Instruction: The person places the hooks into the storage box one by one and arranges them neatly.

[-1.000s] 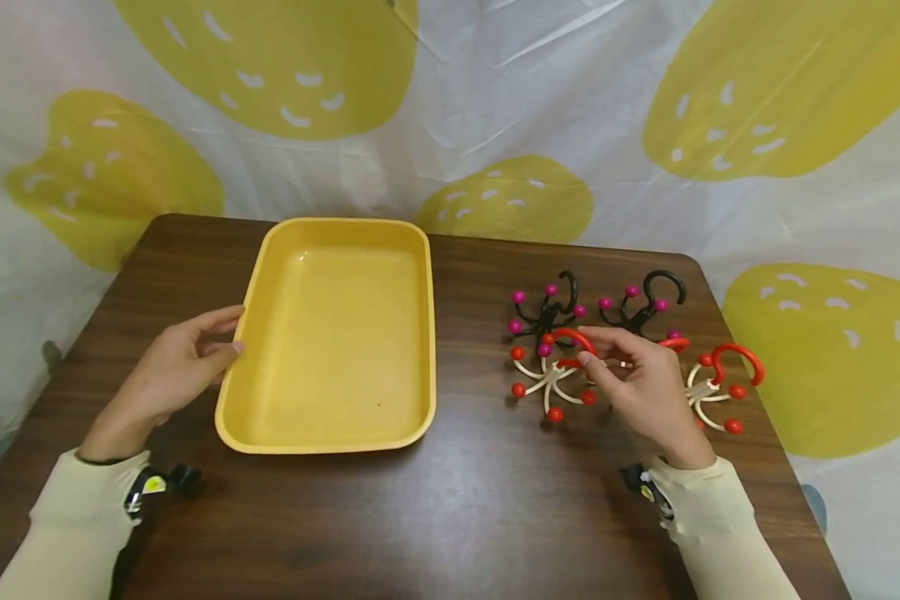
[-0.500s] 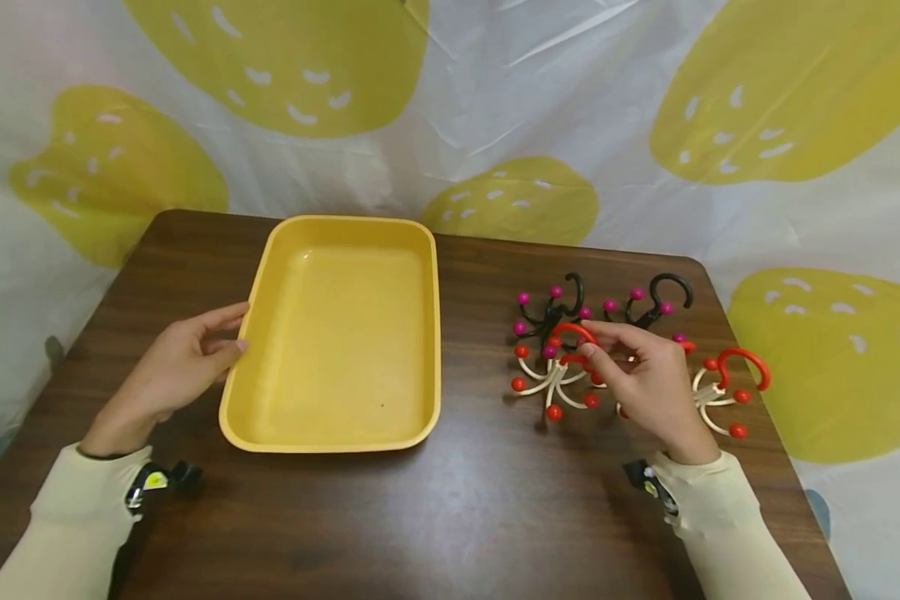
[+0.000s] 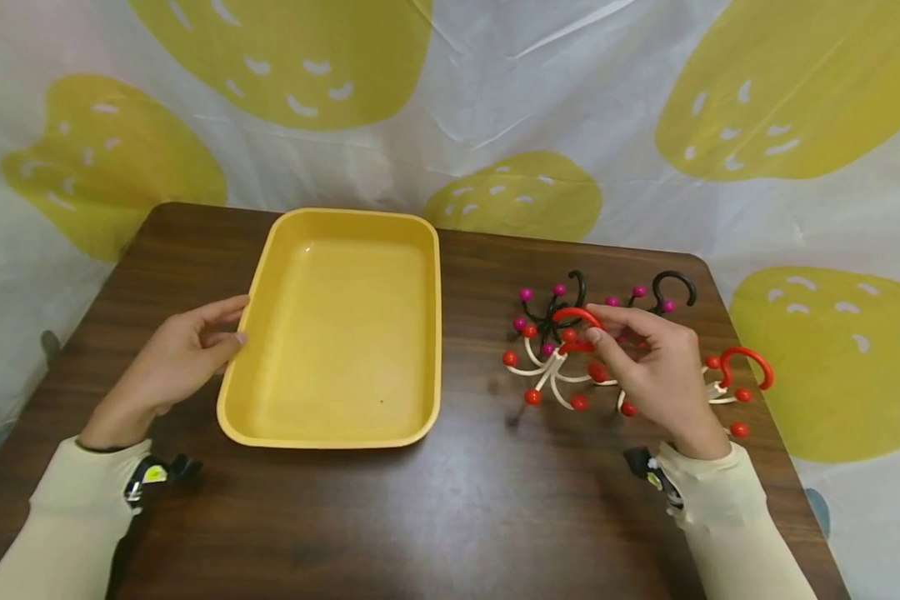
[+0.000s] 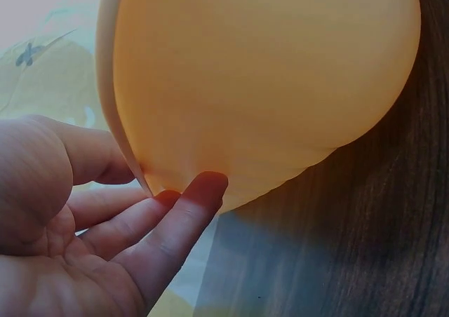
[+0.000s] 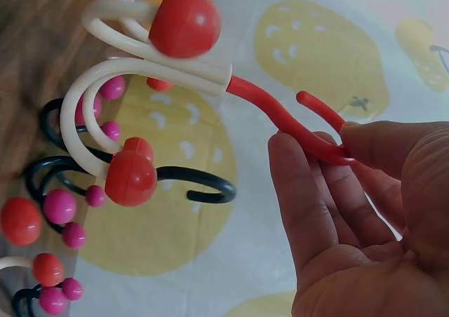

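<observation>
My left hand (image 3: 176, 358) grips the left rim of a yellow plastic tray (image 3: 433, 350), which has nothing in it. In the left wrist view, the fingers lie against the outer wall and the thumb is at the rim. My right hand (image 3: 656, 367) pinches the red hook of a cream multi-arm hanger (image 3: 555, 367) with red ball tips. In the right wrist view, the red hook (image 5: 280, 117) sits between thumb and fingers, and the cream arms hang off to the left. The held hanger is raised a little above the table.
Behind it lie two black hangers, one left (image 3: 549, 317) and one right (image 3: 673, 287), with pink ball tips. Other cream hangers with red tips are partly hidden by my right hand; one shows its red hook (image 3: 750, 358). The dark wooden table (image 3: 420, 517) meets a lemon-print curtain (image 3: 390, 167).
My right hand has lifted the cream hanger by its hook, and the hanger has tilted and shifted slightly left. My left hand has stayed on the tray rim.
</observation>
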A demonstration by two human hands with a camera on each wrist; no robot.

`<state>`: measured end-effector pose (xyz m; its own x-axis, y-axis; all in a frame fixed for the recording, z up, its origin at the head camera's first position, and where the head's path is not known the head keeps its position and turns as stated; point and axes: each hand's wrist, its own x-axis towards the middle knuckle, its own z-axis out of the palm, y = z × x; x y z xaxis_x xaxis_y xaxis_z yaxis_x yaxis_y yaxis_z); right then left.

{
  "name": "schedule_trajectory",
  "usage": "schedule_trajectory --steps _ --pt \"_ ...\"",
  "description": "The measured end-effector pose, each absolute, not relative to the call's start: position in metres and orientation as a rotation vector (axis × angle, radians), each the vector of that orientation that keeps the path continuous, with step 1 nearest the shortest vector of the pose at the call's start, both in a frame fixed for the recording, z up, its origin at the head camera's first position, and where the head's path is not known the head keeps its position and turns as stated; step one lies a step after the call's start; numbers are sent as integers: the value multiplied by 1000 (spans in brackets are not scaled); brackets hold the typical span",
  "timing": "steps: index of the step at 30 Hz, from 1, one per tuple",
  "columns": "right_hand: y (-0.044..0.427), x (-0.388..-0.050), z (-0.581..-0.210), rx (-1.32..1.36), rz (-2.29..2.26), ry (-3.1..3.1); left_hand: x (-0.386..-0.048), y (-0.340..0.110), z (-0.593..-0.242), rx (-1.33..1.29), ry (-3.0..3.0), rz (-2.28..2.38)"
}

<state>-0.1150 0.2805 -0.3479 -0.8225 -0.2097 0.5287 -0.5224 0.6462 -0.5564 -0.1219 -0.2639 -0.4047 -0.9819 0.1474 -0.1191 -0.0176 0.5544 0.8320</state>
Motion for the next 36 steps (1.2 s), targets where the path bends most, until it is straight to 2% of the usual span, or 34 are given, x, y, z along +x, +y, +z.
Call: schedule_trajectory --steps 18,36 --pt "255 -132 -320 614 1137 -2352 -119 -263 -409 94 2557 1469" --pt "208 -162 -299 709 1340 -2301 -119 -259 -408 67 2543 1499"
